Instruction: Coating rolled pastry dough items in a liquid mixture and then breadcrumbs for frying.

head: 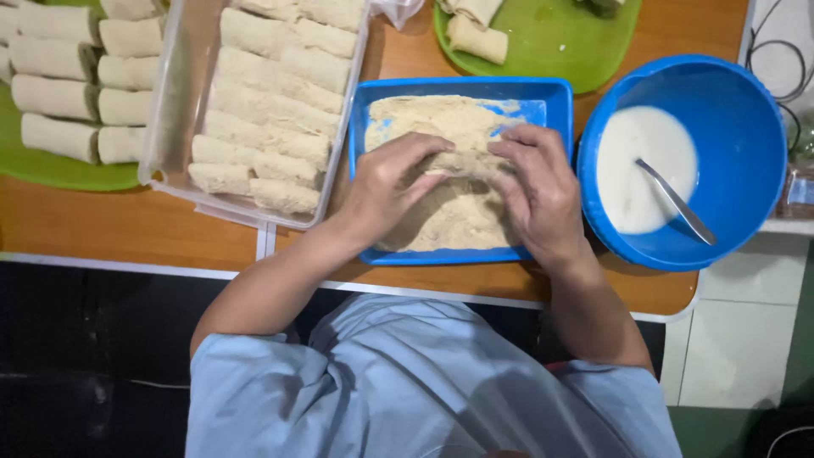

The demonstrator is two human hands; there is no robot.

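1. Nearest the body, both hands sit over the blue rectangular tray (543, 97) of breadcrumbs. The left hand (392, 188) and right hand (536, 188) each curl their fingers around one end of a crumb-coated roll (462, 161), pinching it between fingertips and thumbs just above the crumb bed. Squeezed too hard, the soft wrapper could split and spill its filling, I judge.

2. The tray stands close to the near edge of the wooden tabletop (127, 229) (its front rim is near the lip), so a firm downward press might tip or slide it, scattering crumbs.

3. Just right of the tray, nearly touching it, the blue round bowl (746, 127) holds white batter with a metal spoon (678, 203) leaning in it. A knock from the right wrist could slop batter out.

4. To the left, the clear plastic container (170, 127) is packed with coated rolls; stacking more may rub the crumbs off.

5. Farthest, the green trays (577, 42) carry bare rolls (uncoated ones), which could dry out while waiting.
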